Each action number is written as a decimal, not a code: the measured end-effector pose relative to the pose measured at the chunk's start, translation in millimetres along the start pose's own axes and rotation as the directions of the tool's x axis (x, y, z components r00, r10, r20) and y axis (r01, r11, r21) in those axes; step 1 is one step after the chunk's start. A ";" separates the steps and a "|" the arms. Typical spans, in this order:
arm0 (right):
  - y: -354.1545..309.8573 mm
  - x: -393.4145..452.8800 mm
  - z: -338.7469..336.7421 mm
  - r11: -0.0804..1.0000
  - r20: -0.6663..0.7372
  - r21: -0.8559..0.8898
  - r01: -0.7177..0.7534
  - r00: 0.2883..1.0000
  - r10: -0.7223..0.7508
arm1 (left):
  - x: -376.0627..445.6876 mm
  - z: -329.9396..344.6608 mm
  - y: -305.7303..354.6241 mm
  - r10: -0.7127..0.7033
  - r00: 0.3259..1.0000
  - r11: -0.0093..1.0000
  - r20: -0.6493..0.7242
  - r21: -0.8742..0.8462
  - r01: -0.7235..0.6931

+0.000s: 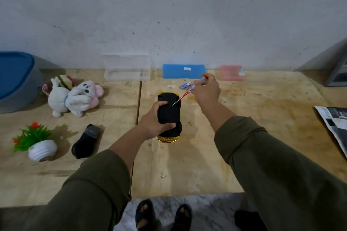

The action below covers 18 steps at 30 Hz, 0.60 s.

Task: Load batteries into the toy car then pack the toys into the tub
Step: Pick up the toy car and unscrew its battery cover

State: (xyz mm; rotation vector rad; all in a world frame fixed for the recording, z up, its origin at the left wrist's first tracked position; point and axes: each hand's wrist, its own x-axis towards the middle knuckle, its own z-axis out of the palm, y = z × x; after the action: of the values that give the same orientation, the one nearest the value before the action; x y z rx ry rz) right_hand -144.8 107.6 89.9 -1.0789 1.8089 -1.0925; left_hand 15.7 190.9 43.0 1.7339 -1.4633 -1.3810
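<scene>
A yellow toy car [170, 116] lies upside down on the wooden table, black underside up. My left hand [155, 118] grips its left side. My right hand [206, 90] holds a red screwdriver [183, 96], whose tip touches the car's underside near the far end. Small blue batteries [186, 85] lie just beyond the car. A grey tub with a blue lid [16, 80] stands at the far left. White and pink plush toys [75, 95] lie beside it.
A black remote-like toy [86, 141] and a white pot with a fake plant [37, 144] sit at the left front. A clear box [127, 69], a blue sponge [183, 71] and a pink item [231, 72] line the wall. Newspaper [336, 125] lies right.
</scene>
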 end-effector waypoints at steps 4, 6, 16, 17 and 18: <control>-1.7 -0.7 -1.0 1.000 0.012 -0.002 0.022 1.000 -0.022 | 0.7 -2.3 1.6 -0.002 1.000 1.000 0.009 -0.028 0.003; -3.1 -1.1 -2.0 0.999 0.008 -0.003 0.036 0.999 -0.036 | 1.0 -3.3 2.4 -0.002 1.000 1.000 0.015 -0.027 0.002; -22.5 -16.3 -3.2 0.918 0.207 -0.077 0.388 0.907 -0.366 | 2.9 -3.4 12.3 0.012 0.999 1.000 0.033 0.025 -0.013; -25.0 -18.6 -2.3 0.883 0.252 -0.110 0.455 0.873 -0.418 | 3.0 -3.2 13.1 0.010 0.999 1.000 0.035 0.026 -0.011; -28.3 -21.5 -1.3 0.843 0.298 -0.130 0.521 0.832 -0.468 | 3.1 -2.8 13.9 0.006 0.999 1.000 0.038 0.022 -0.007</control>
State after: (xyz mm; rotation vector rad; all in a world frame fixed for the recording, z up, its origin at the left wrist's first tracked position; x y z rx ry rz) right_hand -130.4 119.7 120.1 -1.8069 1.4888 -1.0033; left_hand 11.9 183.0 54.6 1.7233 -1.5084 -1.4065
